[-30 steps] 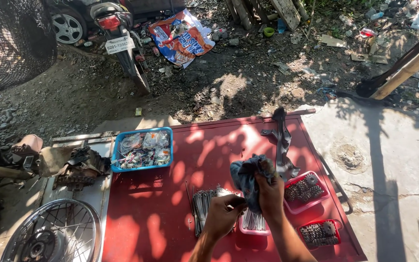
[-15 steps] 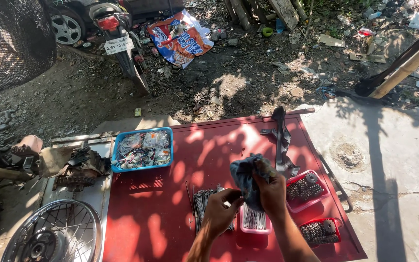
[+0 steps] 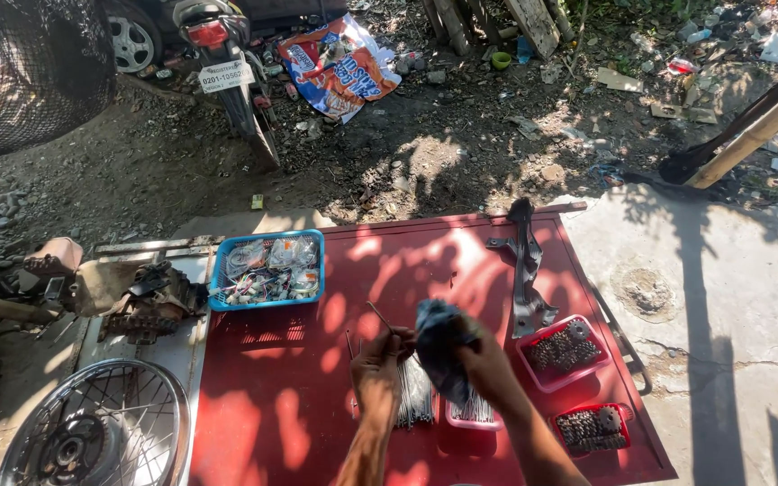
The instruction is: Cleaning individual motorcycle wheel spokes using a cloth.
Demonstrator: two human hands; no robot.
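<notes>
Where the head view looks down, a thin spoke [image 3: 380, 318] is pinched in the left hand [image 3: 382, 360] over the red panel [image 3: 272, 423]; a rag [image 3: 440, 346] is clamped in the right hand [image 3: 488, 369]. Spoke likely light, stiff, prob. oily: best gripped near one end.

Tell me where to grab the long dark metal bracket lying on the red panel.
Grip the dark metal bracket around its narrow middle bar, coming from above: it lies flat and lengthwise on the red panel, its far end and wider foot look awkward, and both long sides are free.
</notes>
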